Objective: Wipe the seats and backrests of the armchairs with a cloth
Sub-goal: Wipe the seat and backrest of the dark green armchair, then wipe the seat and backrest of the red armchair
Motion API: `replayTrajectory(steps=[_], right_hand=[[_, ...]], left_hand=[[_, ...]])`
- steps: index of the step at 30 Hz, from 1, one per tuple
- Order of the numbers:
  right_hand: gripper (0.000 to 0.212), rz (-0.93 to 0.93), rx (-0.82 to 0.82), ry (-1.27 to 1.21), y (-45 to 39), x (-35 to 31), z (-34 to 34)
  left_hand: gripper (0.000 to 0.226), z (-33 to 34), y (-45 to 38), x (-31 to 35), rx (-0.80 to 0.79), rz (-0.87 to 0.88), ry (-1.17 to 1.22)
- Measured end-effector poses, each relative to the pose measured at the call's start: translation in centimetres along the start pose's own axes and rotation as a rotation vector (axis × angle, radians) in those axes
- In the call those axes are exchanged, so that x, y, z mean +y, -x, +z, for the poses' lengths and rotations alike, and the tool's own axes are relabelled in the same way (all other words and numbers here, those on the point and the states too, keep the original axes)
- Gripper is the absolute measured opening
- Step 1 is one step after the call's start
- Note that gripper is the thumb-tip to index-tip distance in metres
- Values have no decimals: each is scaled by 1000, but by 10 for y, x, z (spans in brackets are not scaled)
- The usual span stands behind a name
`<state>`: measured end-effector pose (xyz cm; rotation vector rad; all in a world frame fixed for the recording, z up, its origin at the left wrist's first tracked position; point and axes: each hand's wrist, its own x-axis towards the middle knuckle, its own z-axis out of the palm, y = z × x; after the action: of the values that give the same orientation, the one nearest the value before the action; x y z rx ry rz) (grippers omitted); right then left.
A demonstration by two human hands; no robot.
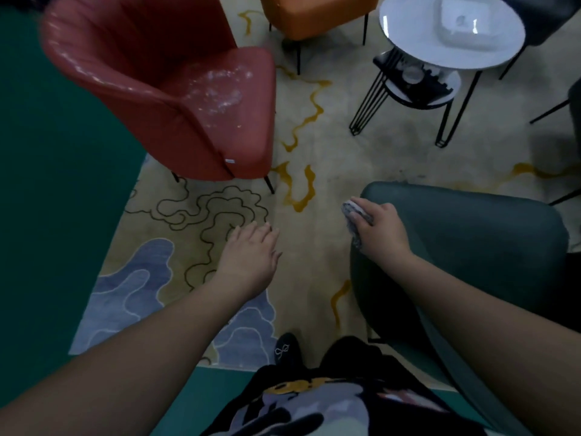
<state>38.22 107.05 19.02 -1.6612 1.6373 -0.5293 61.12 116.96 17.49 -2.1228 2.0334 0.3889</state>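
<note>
My right hand (pixel 379 226) grips a crumpled grey cloth (pixel 353 215) and holds it against the left edge of a dark green armchair (pixel 471 231) at the right. My left hand (pixel 251 250) hangs over the rug with its fingers relaxed and holds nothing. A red armchair (pixel 176 99) stands at the upper left, with pale smudges on its seat. An orange armchair (pixel 314 17) shows at the top centre, partly cut off by the frame.
A round white table (pixel 452 48) with a lower shelf and black wire legs stands at the upper right, with a white dish on it. A dark chair (pixel 547 17) sits behind it. A patterned beige rug (pixel 314 184) covers the floor between the chairs, with green floor at the left.
</note>
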Motion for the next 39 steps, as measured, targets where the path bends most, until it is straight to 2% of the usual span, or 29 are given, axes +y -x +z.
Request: replayTrajectory(steps=[8, 16, 24, 32, 39], right_hand=[[36, 24, -11, 61, -57, -23, 25], [35, 46, -95, 70, -155, -40, 41], [34, 22, -178, 6, -257, -65, 46], [32, 0, -247, 45, -346, -122, 69], [17, -31, -192, -7, -429, -174, 84]], left_hand=[[54, -9, -38, -46, -50, -74, 19], [56, -34, -128, -69, -117, -136, 56], [55, -68, -217, -94, -111, -191, 100], [55, -90, -302, -138, -107, -179, 131], [56, -109, -382, -198, -157, -249, 204]])
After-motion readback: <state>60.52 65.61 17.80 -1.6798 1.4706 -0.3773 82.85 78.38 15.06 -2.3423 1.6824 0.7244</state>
